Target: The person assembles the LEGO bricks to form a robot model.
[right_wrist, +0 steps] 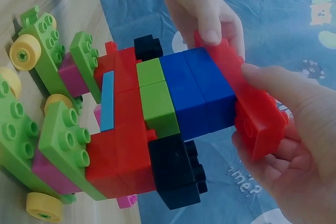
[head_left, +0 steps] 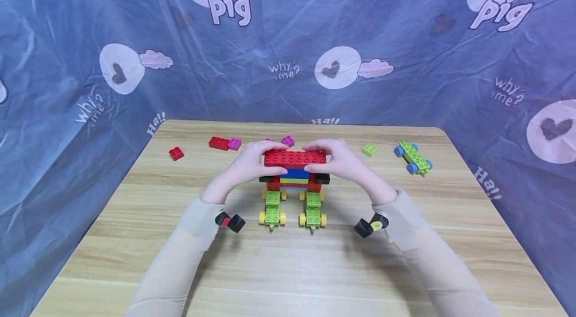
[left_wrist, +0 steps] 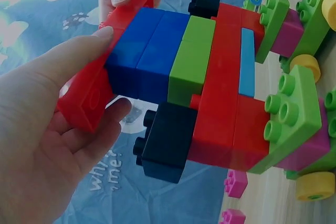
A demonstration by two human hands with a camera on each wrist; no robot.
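A built brick model stands on the table, with blue bricks (left_wrist: 147,56), lime green bricks (right_wrist: 156,95) and red bricks (right_wrist: 123,129) stacked above two green wheeled bases (head_left: 273,214) with yellow wheels. Black bricks (left_wrist: 167,141) stick out at both sides. Across its top lies a long red brick row (head_left: 294,158). My left hand (head_left: 256,159) grips the left end of that row, thumb on the near face and fingers behind. The right hand (head_left: 337,159) grips the right end the same way. Both wrist views show the red row against the blue bricks.
A green car base with blue wheels (head_left: 413,158) and a small green brick (head_left: 369,150) lie at the back right. Back left are a small red brick (head_left: 176,153), a longer red brick (head_left: 219,143) and a pink brick (head_left: 234,144). Another pink brick (head_left: 288,141) lies behind the model.
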